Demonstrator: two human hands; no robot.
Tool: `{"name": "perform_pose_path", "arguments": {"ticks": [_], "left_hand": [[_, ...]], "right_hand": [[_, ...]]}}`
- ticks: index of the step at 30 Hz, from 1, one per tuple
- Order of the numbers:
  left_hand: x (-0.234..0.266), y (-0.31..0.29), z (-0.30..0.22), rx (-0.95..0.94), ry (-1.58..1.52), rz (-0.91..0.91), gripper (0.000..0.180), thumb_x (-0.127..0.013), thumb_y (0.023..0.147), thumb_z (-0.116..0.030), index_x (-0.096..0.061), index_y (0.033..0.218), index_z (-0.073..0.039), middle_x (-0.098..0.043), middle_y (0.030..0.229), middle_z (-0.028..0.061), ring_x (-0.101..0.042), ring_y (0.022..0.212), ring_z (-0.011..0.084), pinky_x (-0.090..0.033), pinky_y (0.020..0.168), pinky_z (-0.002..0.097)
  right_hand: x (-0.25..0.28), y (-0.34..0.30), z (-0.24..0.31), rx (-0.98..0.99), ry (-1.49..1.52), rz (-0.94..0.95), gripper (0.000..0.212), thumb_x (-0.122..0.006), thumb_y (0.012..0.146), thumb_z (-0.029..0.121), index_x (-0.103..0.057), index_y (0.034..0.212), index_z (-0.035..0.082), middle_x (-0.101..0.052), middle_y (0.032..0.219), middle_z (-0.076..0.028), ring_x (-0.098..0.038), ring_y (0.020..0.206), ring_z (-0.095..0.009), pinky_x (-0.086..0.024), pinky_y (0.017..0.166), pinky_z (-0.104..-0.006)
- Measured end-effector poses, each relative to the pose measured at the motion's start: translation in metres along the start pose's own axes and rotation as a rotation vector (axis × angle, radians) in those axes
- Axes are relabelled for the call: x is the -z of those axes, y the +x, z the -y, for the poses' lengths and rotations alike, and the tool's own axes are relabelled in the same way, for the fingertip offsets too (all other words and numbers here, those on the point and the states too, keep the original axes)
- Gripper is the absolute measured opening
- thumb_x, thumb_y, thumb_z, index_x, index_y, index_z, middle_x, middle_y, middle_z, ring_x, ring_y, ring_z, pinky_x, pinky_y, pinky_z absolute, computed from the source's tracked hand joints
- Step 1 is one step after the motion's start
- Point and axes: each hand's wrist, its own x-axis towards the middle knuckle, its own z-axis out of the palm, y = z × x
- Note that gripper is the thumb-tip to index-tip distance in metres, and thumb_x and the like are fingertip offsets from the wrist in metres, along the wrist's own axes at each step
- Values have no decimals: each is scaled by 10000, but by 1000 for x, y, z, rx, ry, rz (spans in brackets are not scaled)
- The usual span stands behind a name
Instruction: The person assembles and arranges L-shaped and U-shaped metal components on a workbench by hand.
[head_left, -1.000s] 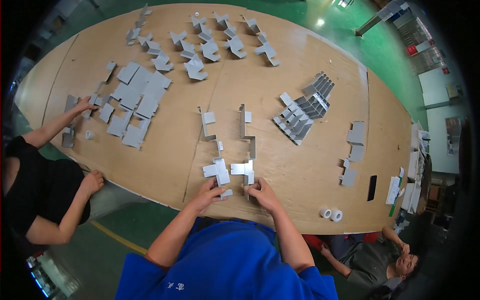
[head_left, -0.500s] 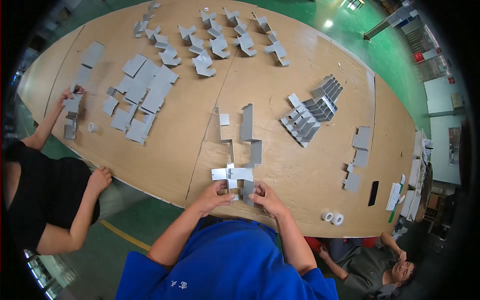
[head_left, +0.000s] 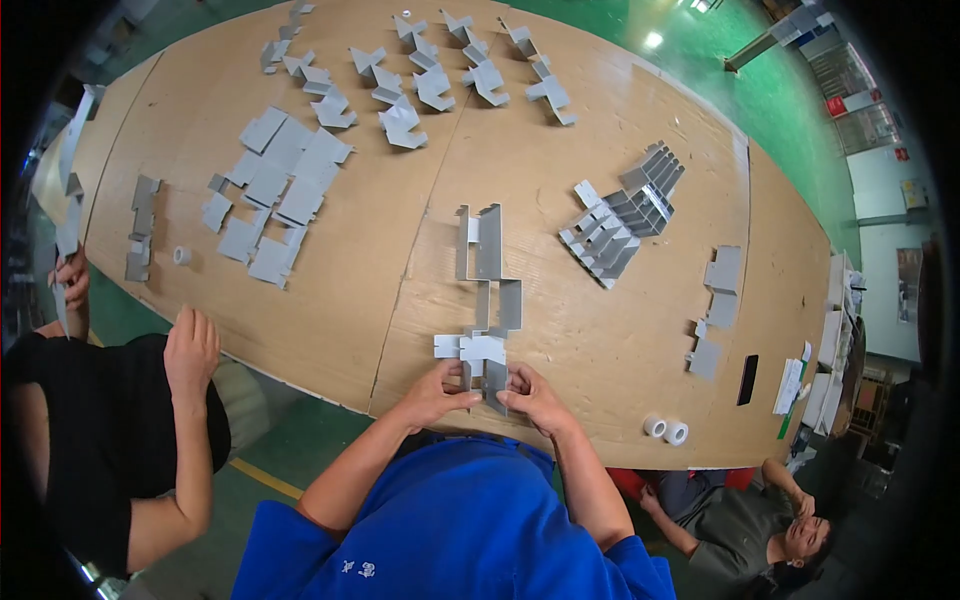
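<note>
Two long, folded grey sheet pieces stand on edge in front of me, stepping away from my body: a left folded piece (head_left: pixel 463 246) and a right folded piece (head_left: pixel 490 245). My left hand (head_left: pixel 438 393) pinches the near end of the left one. At the near end of the right one, my right hand (head_left: pixel 532 397) has thumb and fingers closed on it. Close to my hands, a paler flat tab (head_left: pixel 482 348) bridges across the two pieces. My fingertips partly hide the near ends.
Flat grey sheets (head_left: pixel 265 185) lie to the left, with rows of bent pieces (head_left: pixel 433 88) behind. An assembled slotted grey stack (head_left: pixel 620 220) sits right. Tape rolls (head_left: pixel 676 433) and a phone (head_left: pixel 747 380) lie near right. A co-worker at left holds a grey strip (head_left: pixel 70 190); another person sits lower right.
The left folded piece has moved right, close against the right one, with my left hand following slightly. The co-worker at left has lifted a grey strip off the table.
</note>
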Motion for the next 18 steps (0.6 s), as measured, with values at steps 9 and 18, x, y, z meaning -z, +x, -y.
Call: {"name": "perform_pose_path", "arguments": {"ticks": [9, 18], "left_hand": [[-8, 0, -3, -15, 8, 17, 786, -818, 814, -184, -383, 1436, 21, -516, 1363, 168, -620, 1068, 226, -556, 846, 359], [-10, 2, -5, -5, -2, 33, 735, -810, 819, -201, -429, 1410, 13, -533, 1347, 148, -594, 1104, 225, -549, 874, 363]], "right_hand": [[-6, -1, 3, 23, -7, -10, 571, -709, 867, 113, -469, 1369, -12, -617, 1070, -49, -578, 977, -113, -473, 878, -274], [-14, 0, 6, -10, -96, -107, 546, -744, 864, 128, -486, 1316, -38, -636, 1060, -94, -606, 968, -147, -504, 883, -295]]}}
